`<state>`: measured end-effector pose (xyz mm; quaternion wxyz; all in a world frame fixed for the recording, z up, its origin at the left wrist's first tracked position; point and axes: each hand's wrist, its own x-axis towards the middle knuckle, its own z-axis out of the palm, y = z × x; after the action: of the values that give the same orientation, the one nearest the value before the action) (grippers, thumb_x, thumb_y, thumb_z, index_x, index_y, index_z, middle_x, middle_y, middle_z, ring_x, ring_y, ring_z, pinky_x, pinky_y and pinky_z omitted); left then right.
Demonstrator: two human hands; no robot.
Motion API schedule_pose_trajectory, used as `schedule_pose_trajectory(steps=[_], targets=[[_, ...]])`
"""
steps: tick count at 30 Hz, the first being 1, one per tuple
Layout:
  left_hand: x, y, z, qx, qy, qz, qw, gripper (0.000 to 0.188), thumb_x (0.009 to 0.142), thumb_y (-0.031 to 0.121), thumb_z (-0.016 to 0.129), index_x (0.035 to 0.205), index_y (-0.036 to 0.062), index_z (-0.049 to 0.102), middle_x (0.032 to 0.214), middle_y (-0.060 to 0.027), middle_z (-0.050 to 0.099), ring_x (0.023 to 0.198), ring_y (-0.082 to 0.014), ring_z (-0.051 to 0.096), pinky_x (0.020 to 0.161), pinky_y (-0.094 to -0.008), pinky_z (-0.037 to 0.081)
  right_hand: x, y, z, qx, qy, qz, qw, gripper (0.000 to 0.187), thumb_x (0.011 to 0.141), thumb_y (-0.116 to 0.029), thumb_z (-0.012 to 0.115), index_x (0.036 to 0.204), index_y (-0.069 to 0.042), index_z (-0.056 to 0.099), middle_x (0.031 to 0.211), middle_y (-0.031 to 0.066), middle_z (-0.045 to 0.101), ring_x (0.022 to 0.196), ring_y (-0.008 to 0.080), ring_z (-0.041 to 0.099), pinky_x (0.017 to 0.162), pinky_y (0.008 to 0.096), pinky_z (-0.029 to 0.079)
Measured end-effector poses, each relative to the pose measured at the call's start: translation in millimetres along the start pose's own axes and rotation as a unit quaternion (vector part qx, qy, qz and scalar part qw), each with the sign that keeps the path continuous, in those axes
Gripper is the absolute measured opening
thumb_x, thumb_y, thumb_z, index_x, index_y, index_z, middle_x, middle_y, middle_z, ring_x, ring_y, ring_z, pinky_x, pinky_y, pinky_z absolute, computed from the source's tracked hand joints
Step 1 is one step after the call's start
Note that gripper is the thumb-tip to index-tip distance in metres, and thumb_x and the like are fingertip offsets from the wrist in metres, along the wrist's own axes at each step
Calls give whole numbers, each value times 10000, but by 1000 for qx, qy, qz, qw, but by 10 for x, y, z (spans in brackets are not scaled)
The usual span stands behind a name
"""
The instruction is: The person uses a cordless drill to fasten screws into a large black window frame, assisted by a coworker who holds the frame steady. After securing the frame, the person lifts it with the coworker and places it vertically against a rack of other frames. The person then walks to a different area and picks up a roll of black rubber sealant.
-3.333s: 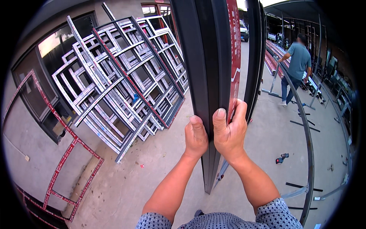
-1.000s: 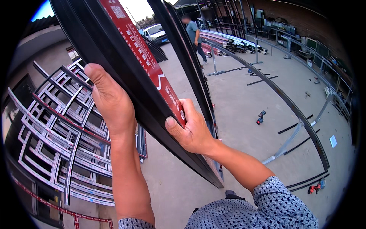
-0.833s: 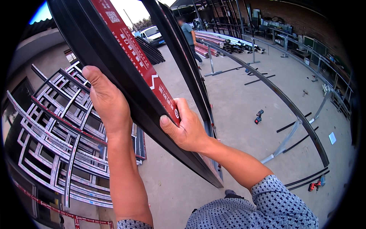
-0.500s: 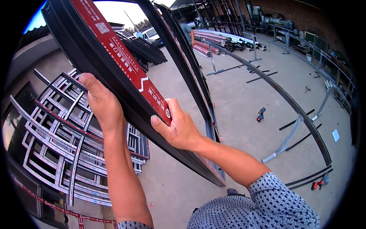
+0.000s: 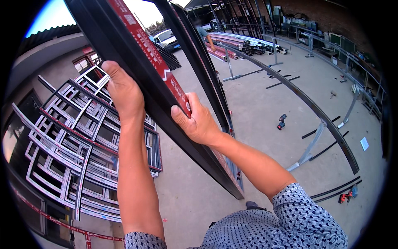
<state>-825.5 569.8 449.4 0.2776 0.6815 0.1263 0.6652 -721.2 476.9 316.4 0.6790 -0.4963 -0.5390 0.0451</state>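
Observation:
Both my hands hold a large black metal frame point(image 5: 124, 50), standing at a tilt from the upper left down towards my feet. Red printed film point(image 5: 154, 52) covers a strip of its near bar. My left hand point(image 5: 126, 91) is closed on the outer edge of that bar, thumb along the black face, its other fingers mostly hidden. Lower down, my right hand point(image 5: 200, 123) wraps the same bar, thumb on the black face and fingers over the end of the red film. The bar's bottom end reaches down near my shoe point(image 5: 251, 205).
At left leans a stack of white-wrapped frames point(image 5: 85, 166). A cordless drill point(image 5: 282, 122) stands on the floor; a red power tool point(image 5: 347, 195) lies farther right. A long dark bar point(image 5: 306, 89) rests on metal stands point(image 5: 313, 145). Behind, a person point(image 5: 206, 35) is near stacked profiles point(image 5: 244, 43).
The frame's upper part has swung right and stands a little steeper. Both hands have risen with it, the left hand farther, and keep their grip on the same bar.

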Motion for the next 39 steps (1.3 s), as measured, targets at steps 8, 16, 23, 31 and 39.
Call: schedule_pose_trajectory(steps=[8, 16, 23, 31, 39], targets=[[34, -13, 143, 77, -13, 51, 996, 807, 1044, 723, 183, 674, 49, 428, 604, -47, 445, 646, -172, 423, 639, -397, 393, -12, -9, -155, 1, 29, -21, 999, 678, 979, -660, 570, 1144, -7, 495, 916, 220, 668, 876, 364, 698, 793, 439, 527], [12, 62, 343, 76, -15, 104, 992, 833, 1056, 701, 157, 716, 10, 472, 601, -113, 490, 627, -255, 493, 662, -447, 424, -5, 5, -326, -14, 37, -1, 999, 697, 976, -696, 540, 1116, -14, 526, 871, 178, 644, 844, 282, 668, 793, 400, 515], [-59, 212, 453, 96, 17, 95, 991, 699, 1096, 523, 305, 778, -48, 552, 625, -250, 556, 588, -441, 569, 593, -523, 444, -25, 105, -462, -35, 75, -26, 996, 645, 1003, -638, 549, 1155, -11, 550, 920, 98, 587, 885, 194, 568, 819, 371, 486], [-117, 253, 735, -13, 23, 136, 990, 782, 1119, 540, 234, 788, -82, 573, 683, -357, 564, 782, -559, 609, 681, -575, 449, -82, 184, -727, -65, 90, -36, 993, 606, 1053, -607, 485, 1125, -8, 542, 875, -16, 453, 833, 113, 435, 797, 304, 424], [-515, 64, 870, -70, -45, 161, 983, 448, 1120, 356, 398, 881, -11, 486, 667, -298, 606, 703, -511, 651, 584, -523, 508, -465, 592, -907, 62, 80, 38, 994, 497, 1080, -528, 465, 1173, -42, 520, 1053, -9, 485, 998, 101, 437, 903, 291, 384]])
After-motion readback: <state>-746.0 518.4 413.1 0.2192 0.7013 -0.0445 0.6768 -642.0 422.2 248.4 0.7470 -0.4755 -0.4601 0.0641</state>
